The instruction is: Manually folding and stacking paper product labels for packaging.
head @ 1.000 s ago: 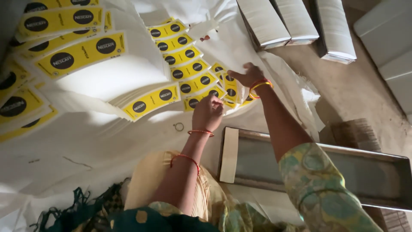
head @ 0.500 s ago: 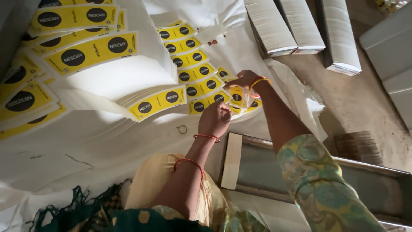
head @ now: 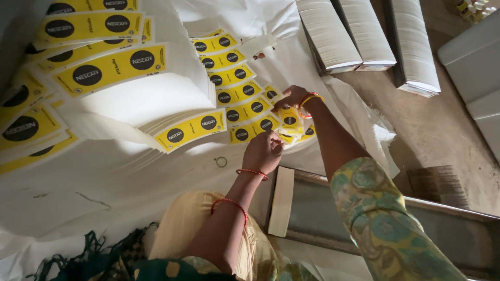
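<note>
Yellow labels (head: 245, 112) lie fanned on white sheet (head: 130, 171); left hand (head: 264, 152) and right hand (head: 291, 97) touch them, finger closure indeterminable.

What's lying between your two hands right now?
In the head view, small yellow labels with black circles, overlapping on the white sheet, fill the stretch between the left hand and the right hand.

Left hand (head: 263, 152) on yellow labels (head: 245, 109), right hand (head: 292, 97) touching them; white sheet (head: 104, 177) beneath
</note>
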